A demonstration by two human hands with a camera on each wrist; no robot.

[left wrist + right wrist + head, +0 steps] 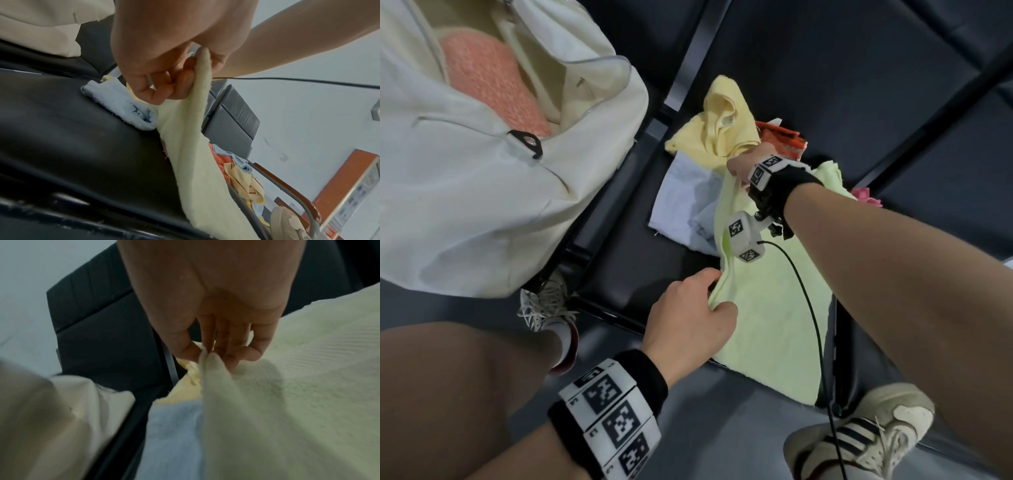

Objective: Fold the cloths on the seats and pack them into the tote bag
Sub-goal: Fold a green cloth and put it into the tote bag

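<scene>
Both hands pinch the green cloth's tote-side edge: left hand near end, right hand far end.

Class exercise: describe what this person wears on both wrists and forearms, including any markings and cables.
Both forearms are bare, without sleeves. Each wrist carries a black wristband ringed with white blocks printed with black square-patterned tags. A white tagged cube hangs from the right wrist, and a thin black cable trails from it.
</scene>
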